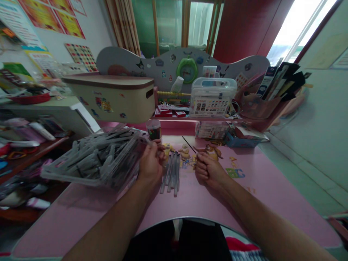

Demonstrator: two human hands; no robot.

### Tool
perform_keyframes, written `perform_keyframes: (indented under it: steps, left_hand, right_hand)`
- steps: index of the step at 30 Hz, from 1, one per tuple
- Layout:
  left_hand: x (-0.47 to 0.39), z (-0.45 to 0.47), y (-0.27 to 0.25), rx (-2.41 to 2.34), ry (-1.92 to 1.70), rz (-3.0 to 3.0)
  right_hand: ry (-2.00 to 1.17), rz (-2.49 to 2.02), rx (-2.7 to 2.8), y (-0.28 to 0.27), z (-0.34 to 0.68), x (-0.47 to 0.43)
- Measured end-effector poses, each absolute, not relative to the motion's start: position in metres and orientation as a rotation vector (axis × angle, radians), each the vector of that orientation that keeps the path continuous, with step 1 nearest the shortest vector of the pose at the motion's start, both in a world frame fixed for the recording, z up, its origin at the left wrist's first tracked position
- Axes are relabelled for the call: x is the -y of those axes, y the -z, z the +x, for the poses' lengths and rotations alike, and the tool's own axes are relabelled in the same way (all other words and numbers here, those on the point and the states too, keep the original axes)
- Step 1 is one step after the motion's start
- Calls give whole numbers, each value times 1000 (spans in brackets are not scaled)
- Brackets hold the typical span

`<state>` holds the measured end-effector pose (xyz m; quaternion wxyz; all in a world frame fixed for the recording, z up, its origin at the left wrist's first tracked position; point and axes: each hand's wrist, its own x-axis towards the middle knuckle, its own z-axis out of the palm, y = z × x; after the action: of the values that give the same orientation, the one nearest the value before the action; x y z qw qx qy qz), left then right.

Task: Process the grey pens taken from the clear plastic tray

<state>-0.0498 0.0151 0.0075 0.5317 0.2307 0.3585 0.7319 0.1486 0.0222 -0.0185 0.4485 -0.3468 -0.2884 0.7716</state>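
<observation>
My right hand (208, 168) is closed in a pinch on a thin black pen refill (188, 144), which slants up and left from the fingers. My left hand (152, 159) has its fingers curled together beside a clear plastic basket; a faint pale tip shows above the thumb, too blurred to name. Between the two hands, several translucent grey pen barrels (172, 174) lie side by side on the pink desk (187, 203). The basket (73, 177) is heaped with similar translucent barrels (100, 152).
A small clear tub (153, 129) stands behind my left hand. On the shelf sit a cream storage box (116, 101), a clear handled case (213, 98) and a pink pen holder (252, 105). A blue box (241, 139) is at the back right.
</observation>
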Motion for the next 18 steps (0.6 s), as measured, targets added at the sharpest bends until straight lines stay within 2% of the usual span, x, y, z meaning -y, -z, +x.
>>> perform_keyframes:
  steps: [5,11,14,18]
  left_hand:
    - [4,-17,2,-863,-1245,759]
    - [3,-19,0,-782,-1341,548]
    - [2,-25,-5,-669,-1235,388]
    - [6,-20,-7,-646,-1076,193]
  right_hand:
    - [-1892,-868,864,12,135,-6]
    - [-1933,-799,831,13,131,-2]
    - [-1775,-815,799,14,137,-12]
    - [-1379,-922,1019,5,141,-15]
